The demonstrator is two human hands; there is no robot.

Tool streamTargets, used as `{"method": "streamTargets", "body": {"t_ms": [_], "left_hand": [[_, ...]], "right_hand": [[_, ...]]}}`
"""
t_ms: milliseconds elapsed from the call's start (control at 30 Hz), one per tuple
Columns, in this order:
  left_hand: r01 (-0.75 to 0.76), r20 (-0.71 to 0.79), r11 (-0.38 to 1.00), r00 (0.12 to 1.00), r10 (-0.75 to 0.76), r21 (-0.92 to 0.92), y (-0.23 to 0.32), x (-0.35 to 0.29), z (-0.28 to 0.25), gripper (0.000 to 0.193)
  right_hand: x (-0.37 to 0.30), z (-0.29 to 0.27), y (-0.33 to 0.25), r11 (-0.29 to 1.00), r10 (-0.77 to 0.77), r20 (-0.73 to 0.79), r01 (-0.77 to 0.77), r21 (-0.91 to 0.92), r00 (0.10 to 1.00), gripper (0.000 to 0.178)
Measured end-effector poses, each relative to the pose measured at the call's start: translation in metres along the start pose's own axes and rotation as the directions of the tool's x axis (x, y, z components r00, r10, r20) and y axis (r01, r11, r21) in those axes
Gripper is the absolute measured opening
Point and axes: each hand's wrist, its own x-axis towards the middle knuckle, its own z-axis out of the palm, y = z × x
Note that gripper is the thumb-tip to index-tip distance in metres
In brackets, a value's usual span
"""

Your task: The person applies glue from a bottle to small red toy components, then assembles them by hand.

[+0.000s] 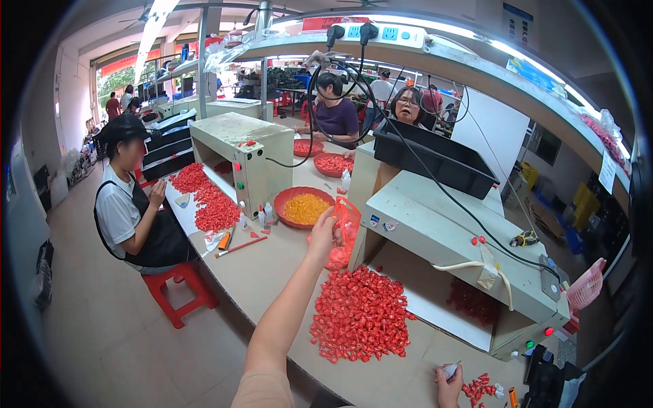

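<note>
Left hand (325, 234) closed, seemingly gripping the red bag (349, 226) hanging lengthwise just to its right; right hand (449, 391), well apart, curls round a pale bottle (449, 369)

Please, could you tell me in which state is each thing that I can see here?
Left hand, closed on the red plastic bag.
Red plastic bag, stretched upward.
Right hand, closed around the white bottle.
White bottle, held; cap unclear.
Red pieces, loosely heaped on the table.
Red bowl, holding yellow pieces.
Black tray, lidless.
Power strip, two plugs inserted.
Pliers, lying down.
</note>
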Motion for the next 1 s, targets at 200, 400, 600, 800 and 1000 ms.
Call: {"method": "streamTargets", "body": {"t_ms": [200,400,600,800,1000], "left_hand": [[-0.277,0.095,0.954,0.953,0.288,-0.115,0.001,-0.045,0.022,0.036],[-0.719,0.338,0.570,0.693,0.637,0.399,0.075,-0.072,0.042,0.034],[-0.248,0.272,-0.129,0.936,0.225,0.960,0.060,0.083,-0.022,0.045],[-0.130,0.164,-0.431,0.985,0.043,0.893,0.048,0.147,-0.026,0.048],[-0.082,0.118,-0.462,0.992,0.050,0.883,0.044,0.167,-0.021,0.054]], "right_hand": [[0.015,-0.002,0.028,0.998,-0.064,-0.018,0.065,0.020,0.998,0.019],[0.014,-0.003,0.022,0.996,-0.092,0.002,0.092,-0.005,0.996,0.019],[0.002,0.005,-0.001,0.998,-0.037,0.028,0.038,-0.044,0.999,0.025],[-0.001,0.004,-0.005,0.999,-0.040,-0.007,0.040,-0.008,0.999,0.026],[0.003,0.000,0.009,0.986,-0.102,-0.081,0.090,-0.140,0.992,0.027]]}}
